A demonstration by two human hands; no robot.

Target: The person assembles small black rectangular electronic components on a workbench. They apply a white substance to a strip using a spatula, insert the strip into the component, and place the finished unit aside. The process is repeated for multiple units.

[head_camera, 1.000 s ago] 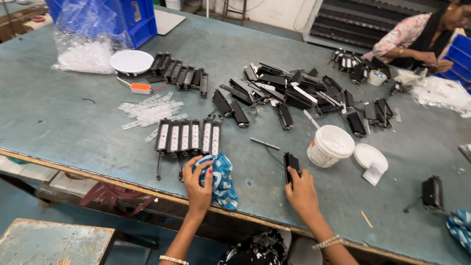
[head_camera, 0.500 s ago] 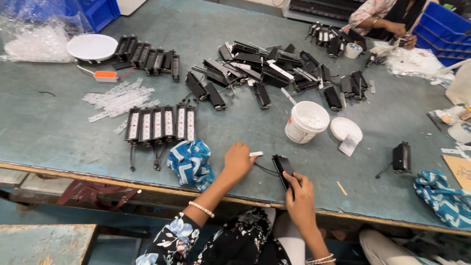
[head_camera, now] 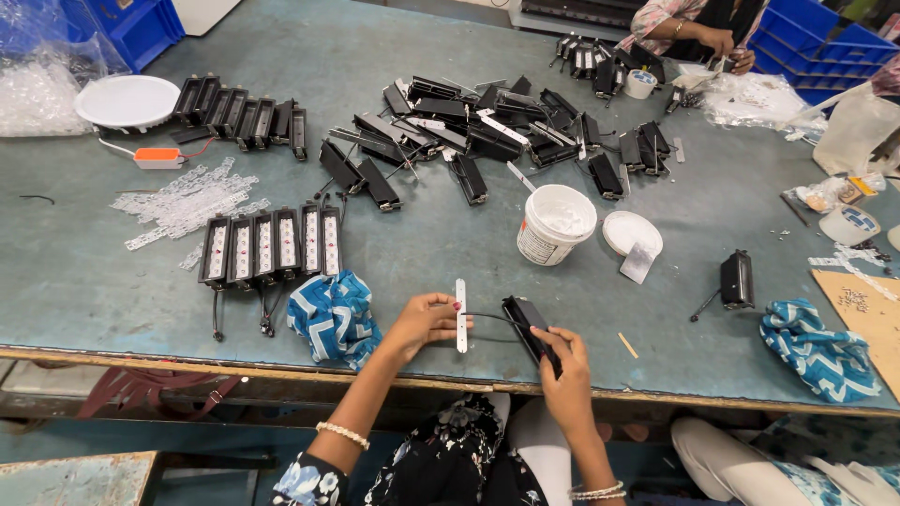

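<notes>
My left hand pinches a narrow white strip that stands on end on the grey-green table near its front edge. A thin black wire runs from the strip to a black rectangular housing, which my right hand grips at its near end. A blue and white patterned cloth lies just left of my left hand. A row of several black housings with pale strips inside sits beyond the cloth.
A white tub of paste and its lid stand past my hands. Loose black housings are heaped mid-table. Clear lens strips and a round white plate lie left. Another person's hands work far right. A second cloth lies right.
My left hand left the blue cloth, moved right and picked up the white strip. My right hand kept hold of the black housing. The camera view shifted.
</notes>
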